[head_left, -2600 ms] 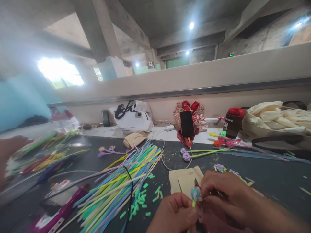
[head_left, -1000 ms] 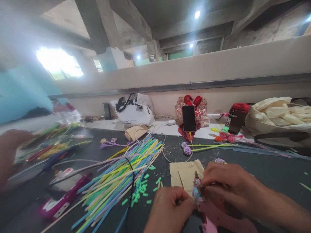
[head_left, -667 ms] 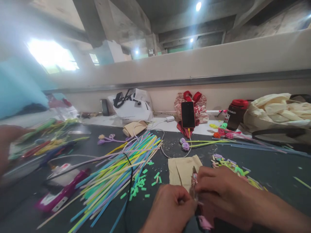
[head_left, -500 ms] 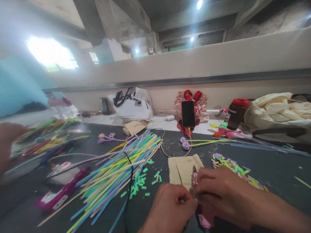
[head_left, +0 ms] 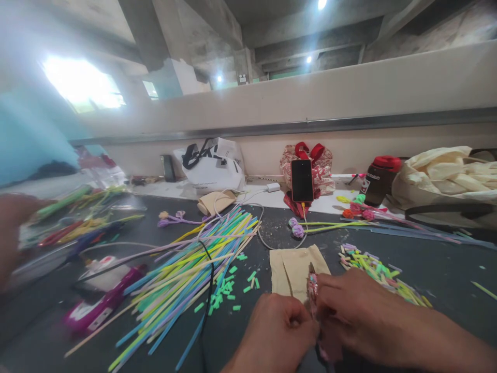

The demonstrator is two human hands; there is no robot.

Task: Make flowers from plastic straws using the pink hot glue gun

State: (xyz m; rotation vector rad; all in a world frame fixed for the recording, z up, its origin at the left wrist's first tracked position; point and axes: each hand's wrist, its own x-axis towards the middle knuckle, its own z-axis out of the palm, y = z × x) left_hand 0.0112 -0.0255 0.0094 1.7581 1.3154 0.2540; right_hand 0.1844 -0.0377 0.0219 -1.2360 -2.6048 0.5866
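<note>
My right hand (head_left: 361, 311) is wrapped round a tool with a narrow dark tip and pink parts (head_left: 312, 285); its exact kind is mostly hidden by my fingers. Right against it, my left hand (head_left: 277, 331) is closed in a pinch by the tool's side, and what lies between thumb and finger does not show. Under and beyond both hands lies a beige cloth-like square (head_left: 289, 269) with a slit in it. Short cut green pieces (head_left: 223, 294) are scattered left of my left hand. Beyond my right hand sits a pile of mixed coloured pieces (head_left: 373, 267).
Long coloured fuzzy stems (head_left: 194, 280) spread across the left side, crossed by a black cable (head_left: 212, 274). A purple glue gun (head_left: 103, 303) lies further left. A phone (head_left: 302, 180) leans on a patterned bag. Another person's hand (head_left: 15, 217) is at the far left.
My two hands stay together over the cloth and shift only slightly. The pink part below the right hand shows less now. The view has moved a little.
</note>
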